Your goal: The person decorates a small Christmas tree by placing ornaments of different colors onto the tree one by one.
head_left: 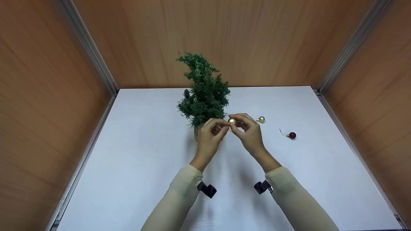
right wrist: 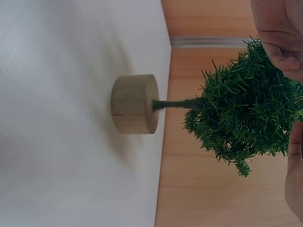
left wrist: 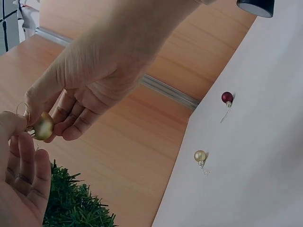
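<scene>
In the head view a gold Christmas bauble [head_left: 231, 121] is held up between the hands, in front of the small artificial Christmas tree [head_left: 205, 93]. My right hand [head_left: 247, 130] pinches the bauble between thumb and fingers. The left hand [head_left: 210, 134] has thumb and index finger together right at the bauble's cap, pinching its thin string loop [left wrist: 22, 109]. From the left wrist, the gold ball [left wrist: 43, 126] shows with its cap toward the left fingertips. The tree stands upright on a round wooden base [right wrist: 135, 104], seen sideways in the right wrist view.
Right of the hands, a second gold bauble [head_left: 261, 119] and a dark red bauble [head_left: 291, 135] lie on the white table [head_left: 135, 160], each with a string. Wood-grain panels [head_left: 257, 41] enclose the table at the back and both sides.
</scene>
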A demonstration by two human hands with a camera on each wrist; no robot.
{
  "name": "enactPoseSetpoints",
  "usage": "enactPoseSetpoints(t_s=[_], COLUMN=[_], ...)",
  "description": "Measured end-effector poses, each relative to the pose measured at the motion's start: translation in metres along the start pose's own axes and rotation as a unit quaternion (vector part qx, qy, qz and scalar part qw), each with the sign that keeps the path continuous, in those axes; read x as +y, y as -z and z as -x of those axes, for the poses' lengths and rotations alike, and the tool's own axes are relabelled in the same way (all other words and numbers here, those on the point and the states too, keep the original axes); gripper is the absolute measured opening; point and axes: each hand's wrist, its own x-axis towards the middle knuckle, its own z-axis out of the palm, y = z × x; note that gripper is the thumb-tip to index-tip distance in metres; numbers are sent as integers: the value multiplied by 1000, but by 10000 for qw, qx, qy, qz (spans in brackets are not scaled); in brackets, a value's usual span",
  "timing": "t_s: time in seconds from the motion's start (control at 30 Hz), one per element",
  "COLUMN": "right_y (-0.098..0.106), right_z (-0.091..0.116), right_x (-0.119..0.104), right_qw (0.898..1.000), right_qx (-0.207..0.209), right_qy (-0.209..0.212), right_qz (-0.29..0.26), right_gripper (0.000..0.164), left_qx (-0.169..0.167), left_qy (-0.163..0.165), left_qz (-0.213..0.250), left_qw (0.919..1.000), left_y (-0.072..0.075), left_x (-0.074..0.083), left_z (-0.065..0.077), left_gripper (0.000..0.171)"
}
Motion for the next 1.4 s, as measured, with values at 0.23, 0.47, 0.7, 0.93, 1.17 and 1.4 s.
enactPoseSetpoints(t_s=[0.23, 0.47, 0.7, 0.93, 1.17, 1.4], right_y=[-1, -2, -4, -4, -3, -2], right_z=[1, 2, 3, 6, 8, 9], right_x=[4, 4, 32, 41, 44, 44], right_qw=[9999, 9998, 9995, 9993, 9991, 9970], right_qx=[42, 4, 57, 5, -57, -17], right_qy=[-157, -192, -300, -313, -373, -745], right_qz=[-44, -40, 14, -211, -192, -218], right_gripper=[28, 29, 30, 29, 27, 28], left_qx=[64, 79, 99, 114, 164, 204], left_qy=[370, 647, 655, 578, 537, 476], left_qz=[220, 349, 467, 629, 542, 586], left_qw=[9991, 9973, 9967, 9963, 9969, 9969], left_y=[0, 2, 2, 3, 4, 4], left_x=[3, 11, 4, 2, 3, 5], left_z=[-1, -1, 0, -1, -1, -2], left_gripper=[11, 11, 13, 13, 15, 14])
